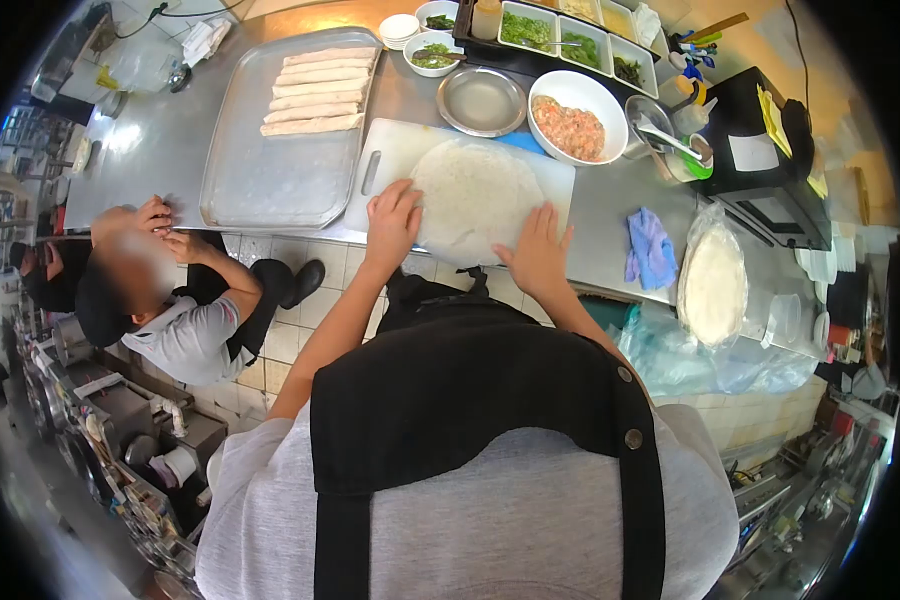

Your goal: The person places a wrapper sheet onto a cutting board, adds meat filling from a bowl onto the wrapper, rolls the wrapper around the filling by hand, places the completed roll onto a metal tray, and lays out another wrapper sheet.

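A round, flat sheet of dough (478,195) lies on a white cutting board (390,150). My left hand (394,220) rests at the left edge of the sheet with its fingers spread. At the lower right edge, my right hand (540,248) lies with fingers apart, touching the dough and the board. Neither hand grips anything. Just behind the board are a round metal plate (481,100) and a white bowl (610,100) of pinkish filling (568,130). Left of the board, several rolled pieces (315,92) lie side by side on a metal tray (270,185).
Another person (175,330) is at the counter's left. A blue cloth (651,247) and a bag of round dough sheets (713,285) lie right of the board. Small bowls of greens (434,56), green-filled containers (570,45) and a black appliance (770,170) stand at the back.
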`<state>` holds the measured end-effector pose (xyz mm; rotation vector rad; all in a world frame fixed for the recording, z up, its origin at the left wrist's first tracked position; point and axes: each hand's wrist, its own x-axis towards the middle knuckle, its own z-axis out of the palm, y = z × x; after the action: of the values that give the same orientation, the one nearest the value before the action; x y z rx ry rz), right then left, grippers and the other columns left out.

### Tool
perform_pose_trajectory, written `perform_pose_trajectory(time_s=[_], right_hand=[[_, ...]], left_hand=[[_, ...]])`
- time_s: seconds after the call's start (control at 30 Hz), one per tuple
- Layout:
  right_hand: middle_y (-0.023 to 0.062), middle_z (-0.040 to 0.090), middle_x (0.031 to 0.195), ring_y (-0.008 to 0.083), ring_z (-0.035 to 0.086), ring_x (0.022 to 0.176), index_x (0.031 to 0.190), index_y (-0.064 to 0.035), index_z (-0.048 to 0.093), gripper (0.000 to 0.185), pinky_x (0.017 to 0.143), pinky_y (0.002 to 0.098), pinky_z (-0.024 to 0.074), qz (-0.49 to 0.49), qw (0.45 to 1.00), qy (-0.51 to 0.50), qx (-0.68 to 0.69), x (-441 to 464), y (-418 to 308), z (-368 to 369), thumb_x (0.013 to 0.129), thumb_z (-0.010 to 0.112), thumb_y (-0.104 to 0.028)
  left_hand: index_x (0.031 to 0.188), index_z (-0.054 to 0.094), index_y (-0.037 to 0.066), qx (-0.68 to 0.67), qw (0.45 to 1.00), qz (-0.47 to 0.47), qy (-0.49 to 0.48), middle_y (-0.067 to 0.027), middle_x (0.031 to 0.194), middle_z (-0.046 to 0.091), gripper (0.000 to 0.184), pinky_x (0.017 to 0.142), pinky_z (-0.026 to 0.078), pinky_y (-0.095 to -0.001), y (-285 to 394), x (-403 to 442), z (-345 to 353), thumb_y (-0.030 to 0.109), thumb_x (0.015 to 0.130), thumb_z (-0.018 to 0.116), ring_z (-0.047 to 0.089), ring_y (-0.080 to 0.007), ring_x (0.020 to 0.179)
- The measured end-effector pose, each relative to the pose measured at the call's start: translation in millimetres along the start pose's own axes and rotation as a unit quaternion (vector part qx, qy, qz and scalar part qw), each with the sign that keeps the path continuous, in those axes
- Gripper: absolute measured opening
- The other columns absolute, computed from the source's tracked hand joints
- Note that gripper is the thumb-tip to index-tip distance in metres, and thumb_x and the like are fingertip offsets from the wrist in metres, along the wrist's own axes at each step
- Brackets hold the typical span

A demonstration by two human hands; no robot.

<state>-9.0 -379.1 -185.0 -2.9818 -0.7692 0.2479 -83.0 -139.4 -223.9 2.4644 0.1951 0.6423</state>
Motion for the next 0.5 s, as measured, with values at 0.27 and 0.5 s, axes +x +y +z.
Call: perform_pose_trajectory(time_s=[0.27,0.5], right_hand=[[0.0208,0.056,0.117,0.0325,0.05,0.118,0.112,0.0054,0.055,0.048,0.102,0.0517,0.0349,-0.168,0.956,0.234,0.057,126.2,-22.1,-14.2,0.078,0.067,-0.026],[0.0154,0.059,0.117,0.0279,0.053,0.115,0.118,-0.0006,0.054,0.046,0.104,0.0535,0.0331,-0.214,0.973,0.03,0.085,153.5,-54.8,-22.5,0.08,0.065,-0.024]], left_hand=[[0.104,0.063,0.001,-0.085,0.995,-0.042,0.003,-0.0145,0.119,0.057,0.027,0.096,0.042,-0.0394,-6.5,-8.0,-10.1,0.0,0.077,0.064,0.053,-0.0335,0.113],[0.127,0.049,0.003,-0.066,0.996,-0.056,0.002,-0.0173,0.123,0.055,0.053,0.099,0.041,-0.0386,-0.3,-5.7,-15.7,0.0,0.077,0.066,0.052,-0.0351,0.115]])
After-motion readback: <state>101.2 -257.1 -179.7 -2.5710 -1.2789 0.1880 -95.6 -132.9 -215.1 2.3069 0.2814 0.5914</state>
